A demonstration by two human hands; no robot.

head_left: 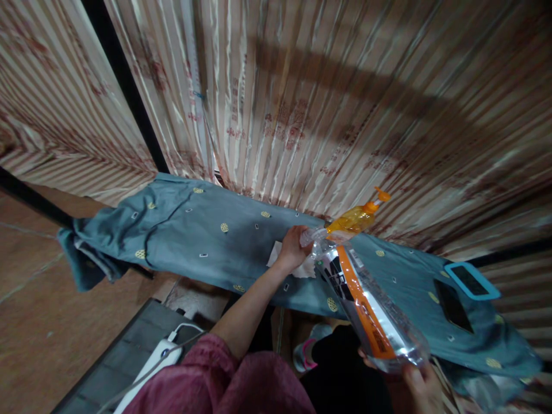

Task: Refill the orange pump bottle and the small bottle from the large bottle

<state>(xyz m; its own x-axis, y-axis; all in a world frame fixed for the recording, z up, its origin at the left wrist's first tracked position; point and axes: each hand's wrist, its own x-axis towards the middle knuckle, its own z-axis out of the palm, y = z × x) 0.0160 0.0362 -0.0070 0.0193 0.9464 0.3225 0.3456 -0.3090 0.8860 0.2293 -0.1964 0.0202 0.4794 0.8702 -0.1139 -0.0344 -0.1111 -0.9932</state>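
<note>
While left fingers [297, 238] pinch the refill pouch [366, 310] spout, right hand [420, 382] grips its base; label print blurred beyond reading.

We count two bare hands, our left hand [292, 248] and our right hand [420, 386]. We see one long clear plastic refill pouch with an orange stripe [366, 307], one orange pump bottle of amber liquid [357, 218] and one white paper tissue [276, 253]. One blue-grey patterned cloth [194, 236] covers the board, and on it lie two flat devices: one black phone [452, 306] and one in a light blue case [472, 280]. One white charger with a cable [161, 352] sits below.
</note>
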